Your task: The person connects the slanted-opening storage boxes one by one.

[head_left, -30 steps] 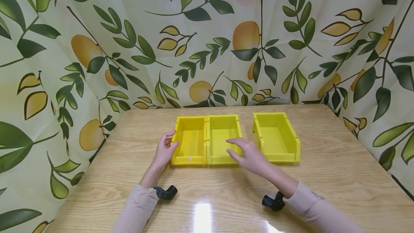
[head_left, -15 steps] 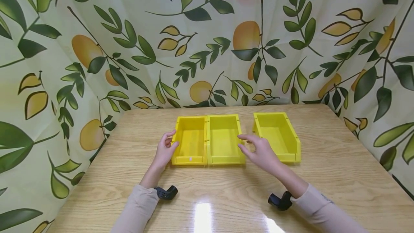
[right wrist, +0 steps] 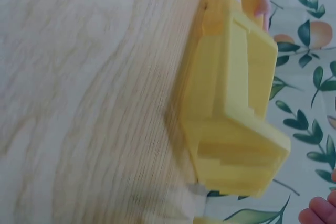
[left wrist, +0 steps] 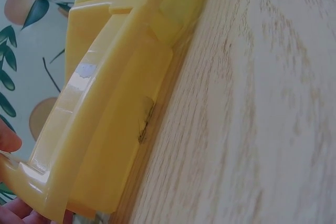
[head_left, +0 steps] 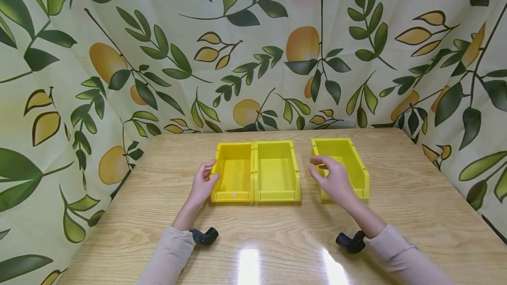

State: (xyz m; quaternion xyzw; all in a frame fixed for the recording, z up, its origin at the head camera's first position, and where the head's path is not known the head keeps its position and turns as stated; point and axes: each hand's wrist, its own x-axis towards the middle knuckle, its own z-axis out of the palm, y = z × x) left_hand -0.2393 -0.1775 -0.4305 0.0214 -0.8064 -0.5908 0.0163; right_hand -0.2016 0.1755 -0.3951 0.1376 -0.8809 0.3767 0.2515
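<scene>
Two yellow plastic storage bins stand side by side and touching: a deeper-yellow left bin (head_left: 233, 197) and a lighter middle bin (head_left: 277, 196). My left hand (head_left: 201, 186) grips the outer side wall of the left bin, thumb over its rim and fingers outside, also seen in the left wrist view. A third yellow bin (head_left: 356, 168) stands apart to the right. My right hand (head_left: 336, 181) is in front of this bin's left side, fingers loosely bent, nothing held; contact with the wall cannot be made out. In the right wrist view, its fingertips (right wrist: 320, 211) show away from the middle bin.
The bins rest on a wooden table (head_left: 269, 236), with a gap between the middle and right bins. A curtain (head_left: 253, 56) printed with leaves and fruit hangs behind and at both sides. Black wrist devices (head_left: 204, 235) sit on both forearms.
My right hand has moved right, from over the middle bin, across the gap, to the right bin. The left hand keeps its grip on the left bin, and the bins look unmoved.
</scene>
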